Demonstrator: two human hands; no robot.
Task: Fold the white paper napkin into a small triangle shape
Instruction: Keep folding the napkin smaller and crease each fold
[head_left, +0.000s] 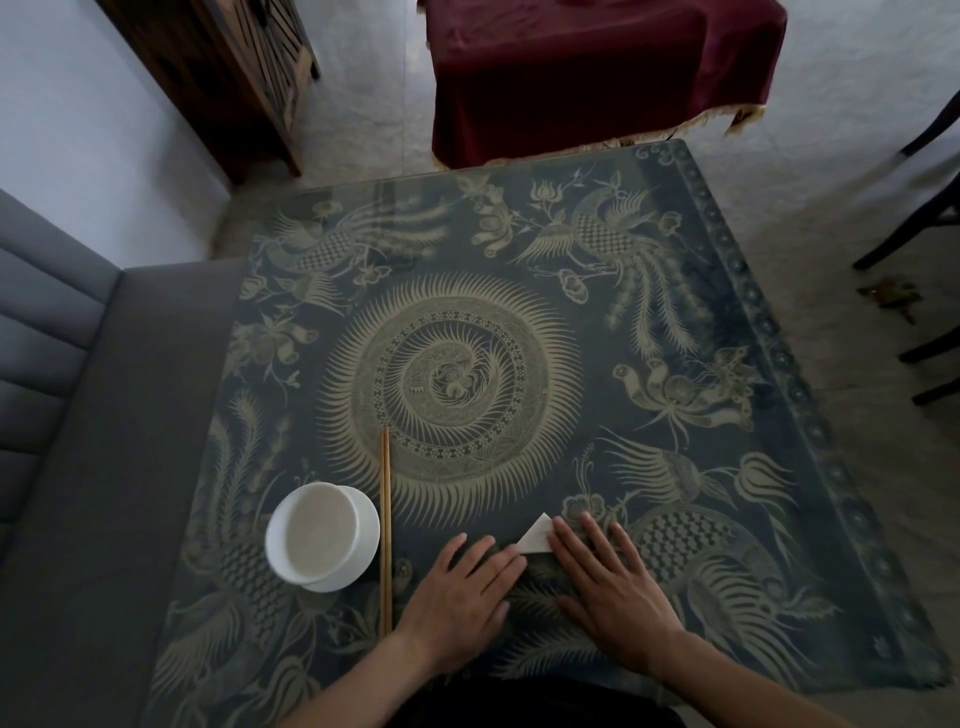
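— Hands? Where, and how far open?

— Both flat, palms down, near the front edge of the table (753, 332). Left hand (462, 592) with fingers straight and close together, tips reaching the left corner of the white paper napkin (537, 538). Right hand (613, 582) with fingers slightly spread, lying over the napkin's right part. Nothing gripped or pinched, only pressed down.

— And the napkin itself?

— Between the two hands, flat on the table, already a small triangle with its point facing away. Mostly covered on the right.

— Anything else close by?

— To the left, a white bowl (322, 535) on a saucer, and just beside it a pair of wooden chopsticks (385, 530) lying lengthwise. Well apart from the napkin.
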